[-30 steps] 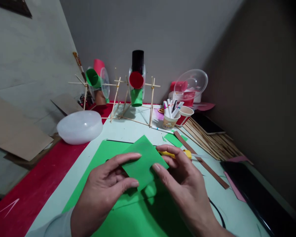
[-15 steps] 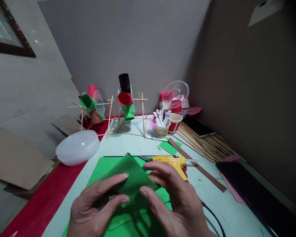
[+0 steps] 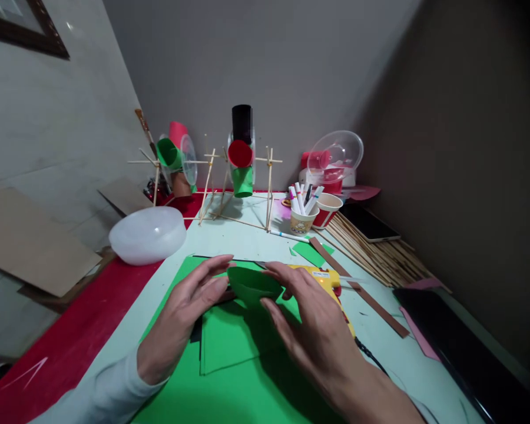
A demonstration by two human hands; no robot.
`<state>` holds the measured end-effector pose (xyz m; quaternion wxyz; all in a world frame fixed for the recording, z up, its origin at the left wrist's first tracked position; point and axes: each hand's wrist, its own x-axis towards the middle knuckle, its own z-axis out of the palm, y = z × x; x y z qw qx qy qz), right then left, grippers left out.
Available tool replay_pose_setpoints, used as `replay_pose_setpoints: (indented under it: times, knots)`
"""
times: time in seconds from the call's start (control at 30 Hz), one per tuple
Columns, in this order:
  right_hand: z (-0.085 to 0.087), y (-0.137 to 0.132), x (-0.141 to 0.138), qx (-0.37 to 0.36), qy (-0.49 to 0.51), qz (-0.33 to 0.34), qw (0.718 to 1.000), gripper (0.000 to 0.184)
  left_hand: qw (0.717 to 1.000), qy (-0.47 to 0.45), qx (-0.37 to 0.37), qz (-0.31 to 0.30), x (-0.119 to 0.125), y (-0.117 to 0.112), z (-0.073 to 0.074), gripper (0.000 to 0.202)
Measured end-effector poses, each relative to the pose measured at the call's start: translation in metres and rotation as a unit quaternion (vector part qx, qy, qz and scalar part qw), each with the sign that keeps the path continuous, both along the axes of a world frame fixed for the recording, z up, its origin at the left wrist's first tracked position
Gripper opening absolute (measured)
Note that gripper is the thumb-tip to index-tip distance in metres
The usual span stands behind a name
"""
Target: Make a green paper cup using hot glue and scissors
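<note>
Between my hands, a piece of green paper [image 3: 251, 285] is bent into a curve above the table. My right hand [image 3: 315, 309] grips its right side, thumb below and fingers above. At the left edge, the thumb and fingertips of my left hand [image 3: 188, 309] close on the paper. Beneath lie a large green sheet [image 3: 181, 388] and a smaller green rectangle [image 3: 229, 347] on top of it. A yellow glue gun [image 3: 331, 277] rests just beyond my right hand, partly hidden by it.
Stick frames carry coloured paper tubes [image 3: 241, 153] at the back. A cup of markers [image 3: 304, 221], a red-striped cup [image 3: 329, 209], wooden sticks [image 3: 371, 259] and a brown strip [image 3: 362, 291] lie right. A translucent bowl [image 3: 148, 235] sits left; a black slab [image 3: 450, 347] lies far right.
The green paper has gone from a tilted, pointed fold to an open curve. My left hand has turned more upright, and the view has shifted so the scene sits slightly higher and further right.
</note>
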<state>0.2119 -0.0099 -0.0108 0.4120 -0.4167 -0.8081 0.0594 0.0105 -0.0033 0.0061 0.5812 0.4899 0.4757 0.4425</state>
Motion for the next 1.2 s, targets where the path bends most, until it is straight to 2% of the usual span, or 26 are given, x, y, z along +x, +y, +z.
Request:
replay_pose_setpoints:
  times: [0.07, 0.23, 0.47, 0.57, 0.7, 0.83, 0.97, 1.1, 1.2]
  knots:
    - [-0.005, 0.001, 0.0, -0.018, 0.009, -0.007, 1.0, 0.045, 0.999, 0.03, 0.009, -0.026, -0.002, 0.0, -0.004, 0.05]
    - [-0.013, 0.004, -0.001, -0.074, 0.046, -0.008, 0.996, 0.056, 0.985, 0.152, 0.064, -0.042, -0.004, -0.004, -0.013, 0.046]
    - [-0.006, 0.003, 0.0, -0.112, 0.07, 0.079, 0.988, 0.077, 0.926, 0.293, 0.233, -0.042, 0.001, -0.008, -0.016, 0.043]
    - [-0.006, 0.002, -0.001, -0.128, 0.095, 0.1, 0.982, 0.085, 0.9, 0.318, 0.292, -0.057, 0.004, -0.012, -0.015, 0.04]
    - [-0.006, 0.002, 0.0, -0.131, 0.144, 0.145, 0.97, 0.09, 0.884, 0.312, 0.343, -0.067, 0.004, -0.017, -0.014, 0.035]
    - [0.0, 0.003, 0.004, -0.136, 0.122, 0.2, 0.963, 0.101, 0.867, 0.318, 0.376, -0.08, 0.003, -0.014, -0.014, 0.034]
    - [0.001, 0.004, 0.003, -0.156, 0.111, 0.234, 0.953, 0.108, 0.855, 0.333, 0.383, -0.105, 0.005, -0.01, -0.017, 0.042]
    - [-0.004, 0.004, -0.001, -0.164, 0.118, 0.222, 0.954, 0.105, 0.833, 0.373, 0.385, -0.14, 0.007, -0.012, -0.023, 0.052]
    - [-0.006, 0.005, -0.001, -0.166, 0.122, 0.21, 0.956, 0.103, 0.825, 0.399, 0.377, -0.133, 0.004, -0.013, -0.027, 0.055]
